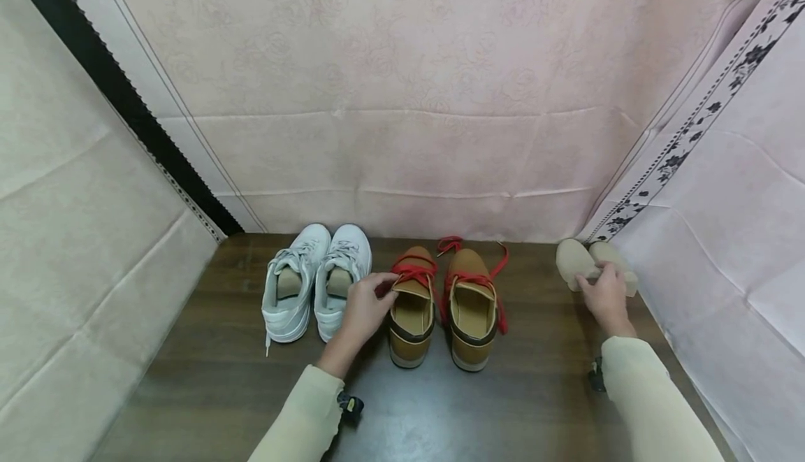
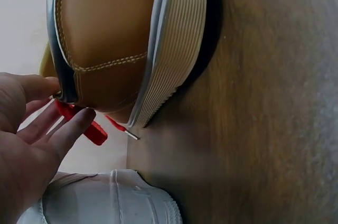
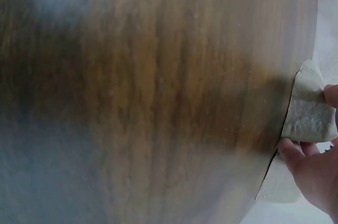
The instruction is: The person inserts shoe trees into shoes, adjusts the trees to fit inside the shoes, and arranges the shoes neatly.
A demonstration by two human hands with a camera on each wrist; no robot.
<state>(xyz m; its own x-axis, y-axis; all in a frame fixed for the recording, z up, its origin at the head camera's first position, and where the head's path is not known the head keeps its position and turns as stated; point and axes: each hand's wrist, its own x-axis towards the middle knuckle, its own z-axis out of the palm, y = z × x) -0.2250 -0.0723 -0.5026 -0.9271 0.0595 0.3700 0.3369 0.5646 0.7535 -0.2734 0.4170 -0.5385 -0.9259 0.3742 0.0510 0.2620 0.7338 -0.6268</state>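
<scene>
My left hand (image 1: pixel 367 302) pinches the upper left edge of the left brown shoe (image 1: pixel 405 354), near its red lace (image 1: pixel 414 271). Up close in the left wrist view, the fingers (image 2: pixel 79 123) are by the collar and the lace. The right brown shoe (image 1: pixel 468 357) stands alongside, its red laces loose. At the far right, my right hand (image 1: pixel 605 301) is on two beige molded shoe inserts. Thumb and fingers hold the left insert (image 3: pixel 311 113) between them, as the right wrist view shows; the other insert (image 3: pixel 280 184) lies against it.
A pair of white sneakers (image 1: pixel 298 319) stands to the left, with beige inserts (image 1: pixel 289 282) inside. Pale patterned cloth (image 1: pixel 415 98) rises behind the shoes, with cloth walls on both sides. The floor (image 1: pixel 497 413) is dark wood-grain.
</scene>
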